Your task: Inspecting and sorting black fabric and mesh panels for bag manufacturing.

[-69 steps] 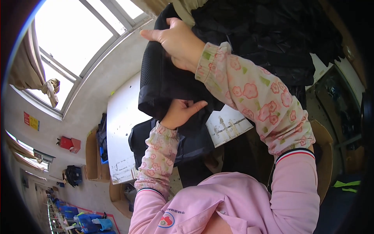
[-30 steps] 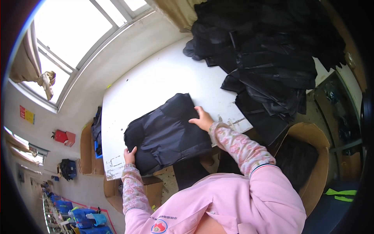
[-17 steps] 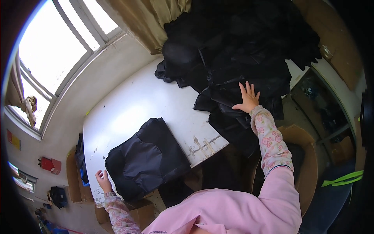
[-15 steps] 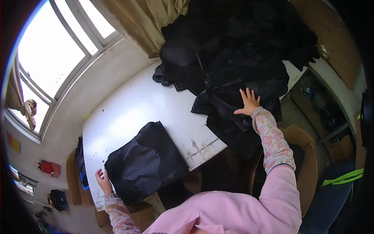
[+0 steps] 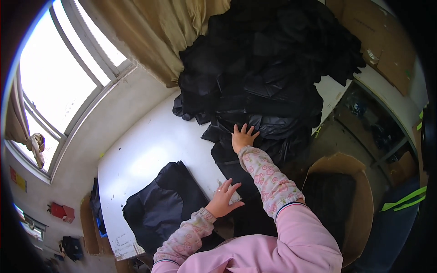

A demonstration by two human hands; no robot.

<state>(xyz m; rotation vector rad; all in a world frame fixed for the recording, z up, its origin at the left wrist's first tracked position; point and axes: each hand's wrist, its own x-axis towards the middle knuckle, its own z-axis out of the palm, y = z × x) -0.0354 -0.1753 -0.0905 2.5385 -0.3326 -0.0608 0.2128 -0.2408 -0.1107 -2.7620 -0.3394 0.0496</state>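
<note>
Black pile (image 5: 273, 68) covers the far right of the table (image 5: 145, 132); the right hand (image 5: 243, 139), arm outstretched, is spread over its near side. Left hand (image 5: 223, 199), fingers parted, hovers at the near-right corner, beside flat cloth (image 5: 159, 195).

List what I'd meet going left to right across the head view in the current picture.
Knotted curtain, red box on the wall, folded black fabric, left hand, right hand, open cardboard box, bright green strips.

Cloth piece (image 5: 157, 204) on the table (image 5: 150, 145), cloth heap (image 5: 268, 68) behind it rightward, cardboard box (image 5: 363, 204) at near right.
</note>
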